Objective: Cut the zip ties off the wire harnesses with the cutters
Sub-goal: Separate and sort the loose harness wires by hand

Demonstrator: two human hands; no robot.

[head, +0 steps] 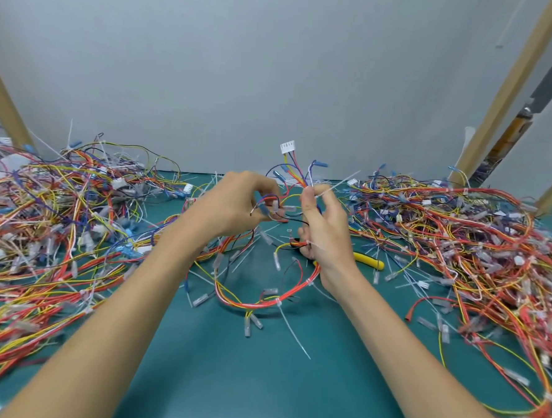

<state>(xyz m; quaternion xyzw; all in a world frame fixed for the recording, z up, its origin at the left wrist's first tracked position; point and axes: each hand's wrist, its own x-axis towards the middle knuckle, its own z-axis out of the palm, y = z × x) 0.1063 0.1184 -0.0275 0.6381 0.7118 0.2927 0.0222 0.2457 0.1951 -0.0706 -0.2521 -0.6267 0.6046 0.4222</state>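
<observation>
Over the green mat (pixel 257 385), the left hand (pixel 236 203) pinches a few loose leads of a wire harness (pixel 262 300) between curled fingers. The right hand (pixel 326 231) grips the same bundle higher up, thumb pressed against a white zip tie (pixel 334 186), and the harness loops down onto the mat between the forearms. The yellow-handled cutters (pixel 370 260) lie on the mat just beside the right wrist, partly hidden by it, with tangled harness piles at left (pixel 58 211) and right (pixel 476 237).
</observation>
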